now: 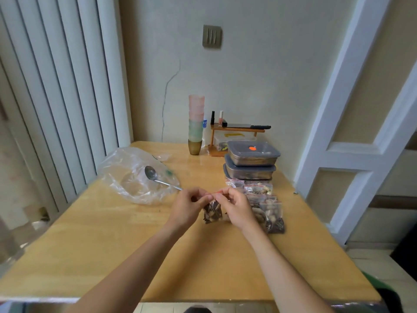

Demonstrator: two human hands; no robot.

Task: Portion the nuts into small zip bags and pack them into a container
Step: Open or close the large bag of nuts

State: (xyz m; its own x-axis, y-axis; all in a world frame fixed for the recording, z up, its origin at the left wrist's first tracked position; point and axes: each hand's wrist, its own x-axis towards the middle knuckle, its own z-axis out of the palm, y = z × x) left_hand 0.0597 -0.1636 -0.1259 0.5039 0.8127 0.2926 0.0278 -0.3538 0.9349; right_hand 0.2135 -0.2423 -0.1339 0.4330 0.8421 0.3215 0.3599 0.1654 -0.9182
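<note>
Both our hands, left hand [188, 205] and right hand [237, 207], fingers [204, 198] pinching the zip bag [212, 213] top, nuts hanging just below them.

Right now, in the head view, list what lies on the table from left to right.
Big clear plastic bag → spoon → left hand → small zip bag being sealed → right hand → pile of filled bags.

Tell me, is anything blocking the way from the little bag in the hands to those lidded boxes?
Partly. The small zip bag hangs pinched between left hand and right hand. Filled bags lie before the stacked containers, whose lids are on.
</note>
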